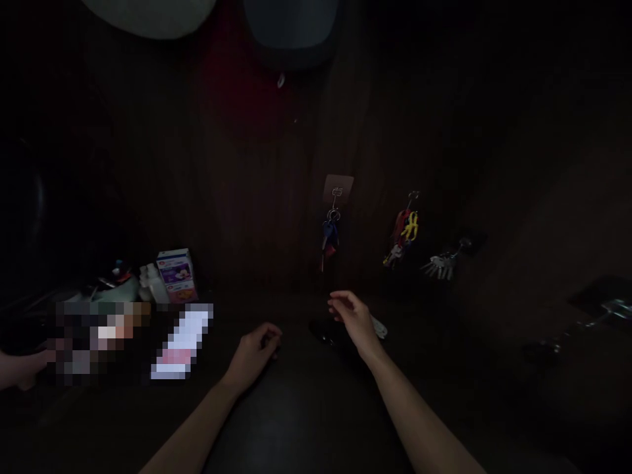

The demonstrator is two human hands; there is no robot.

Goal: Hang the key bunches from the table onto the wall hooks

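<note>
Dim scene. Right hand [353,319] is over the dark tabletop [281,415], fingers bent, narrow gap at the thumb — can't tell if anything is pinched. White item [380,328] sits partly hidden behind it, dark object [322,331] just beside. Blue key bunch [330,236] hangs from a hook [337,193] on the wall [266,197], above the right hand in view. Left hand [254,352] is low over the tabletop, fingers loosely curled — contents, if any, not visible. Another person's hand [24,370] enters at far left.
</note>
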